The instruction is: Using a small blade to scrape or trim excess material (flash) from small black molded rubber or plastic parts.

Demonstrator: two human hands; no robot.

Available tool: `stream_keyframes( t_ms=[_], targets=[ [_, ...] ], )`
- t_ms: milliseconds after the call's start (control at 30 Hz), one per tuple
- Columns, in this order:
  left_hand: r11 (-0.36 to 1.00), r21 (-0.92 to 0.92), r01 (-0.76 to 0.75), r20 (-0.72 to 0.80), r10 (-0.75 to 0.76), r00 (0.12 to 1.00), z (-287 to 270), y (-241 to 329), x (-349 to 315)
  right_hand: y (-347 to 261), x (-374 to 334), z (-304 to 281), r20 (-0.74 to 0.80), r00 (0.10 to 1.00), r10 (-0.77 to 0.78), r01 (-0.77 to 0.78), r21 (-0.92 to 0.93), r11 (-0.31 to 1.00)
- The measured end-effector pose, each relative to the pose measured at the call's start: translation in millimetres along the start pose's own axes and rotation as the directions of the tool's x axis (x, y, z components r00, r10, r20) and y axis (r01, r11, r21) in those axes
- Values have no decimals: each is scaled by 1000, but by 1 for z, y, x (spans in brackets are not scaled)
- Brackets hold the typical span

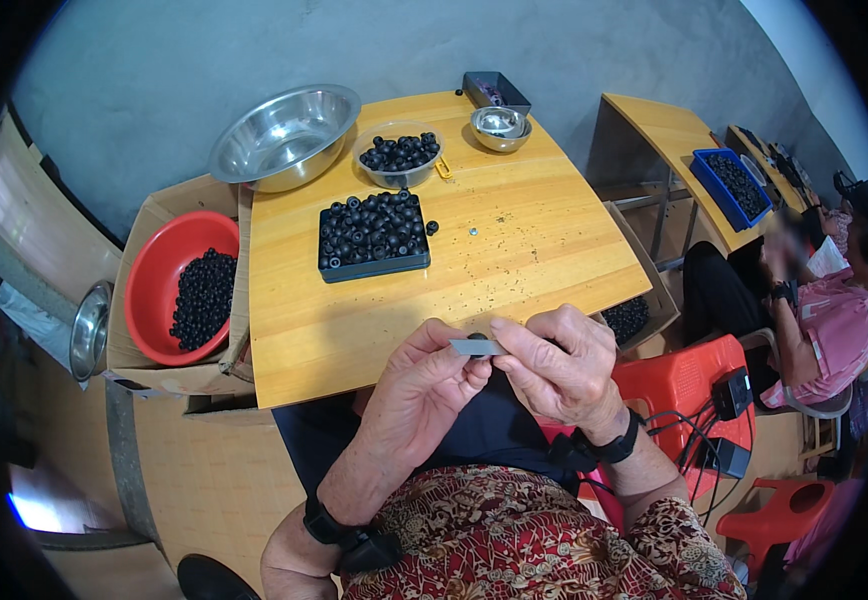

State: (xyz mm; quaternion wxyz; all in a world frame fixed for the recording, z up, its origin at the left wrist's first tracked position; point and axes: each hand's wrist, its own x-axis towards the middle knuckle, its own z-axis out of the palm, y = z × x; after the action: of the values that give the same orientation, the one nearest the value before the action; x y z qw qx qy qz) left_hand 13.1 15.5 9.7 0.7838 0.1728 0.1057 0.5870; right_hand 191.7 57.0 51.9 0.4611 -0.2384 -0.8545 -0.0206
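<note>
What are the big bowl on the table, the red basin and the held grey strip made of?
Bowl: polished metal, probably stainless steel, given its mirror-like reflections. Basin: likely plastic, smooth with soft highlights. Strip: perhaps metal with a dull finish, being thin, grey and straight-edged.

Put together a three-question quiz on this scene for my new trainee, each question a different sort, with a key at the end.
1. What colour is the basin in the cardboard box, to the left of the table?
A) Silver
B) Red
C) Blue

2. True or false: the large metal bowl stands at the far right corner of the table.

3. What do the left hand and the right hand each hold?

Key:
1. B.
2. False; it stands at the far left corner.
3. The left appears to hold a small black piece; the right holds a thin, flat grey strip.
</note>
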Motion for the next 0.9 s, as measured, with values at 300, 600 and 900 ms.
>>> stream_keyframes(
  t_ms=[300,600,900],
  targets=[
    [987,155,-52,1,53,999,5,5,-1,5,-3,3,15,999,-29,29,-1,1000],
    [984,168,-59,-26,65,998,-3,4,1,16,-12,12,-13,999,-33,34,37,999],
    [956,282,-85,-29,97,995,10,4,-1,24,-15,20,-135,946,294,-275,144,951]
  ],
)
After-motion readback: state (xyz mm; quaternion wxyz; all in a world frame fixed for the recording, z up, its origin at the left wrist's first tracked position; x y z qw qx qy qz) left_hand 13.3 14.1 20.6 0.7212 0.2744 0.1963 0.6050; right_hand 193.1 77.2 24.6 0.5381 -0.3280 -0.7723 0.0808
